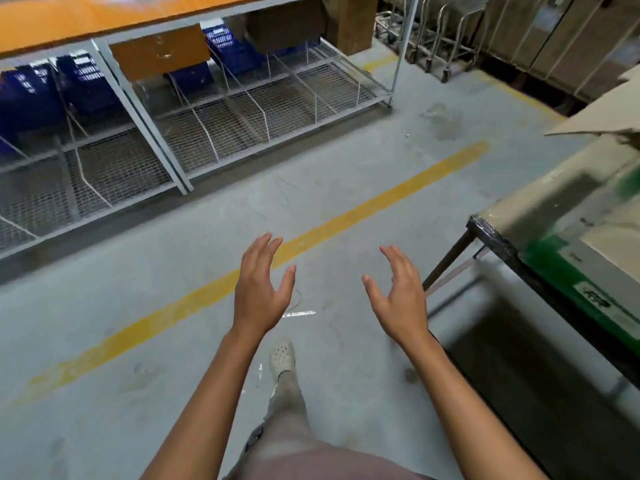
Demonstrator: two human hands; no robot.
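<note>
My left hand point(261, 287) and my right hand point(398, 292) are both held out in front of me above the grey floor, palms facing each other. Their fingers are spread and loosely bent, and neither hand holds or touches anything. A gap of floor shows between them. Below my arms I see one leg and a pale perforated shoe point(282, 356) on the floor.
A yellow line point(381, 199) crosses the grey floor diagonally. A wire-mesh rack point(242, 116) with blue crates point(27, 95) and brown boxes stands at the far left. A table with a black frame point(498, 242) and cardboard is close on the right. Metal trolleys point(436, 46) stand at the back.
</note>
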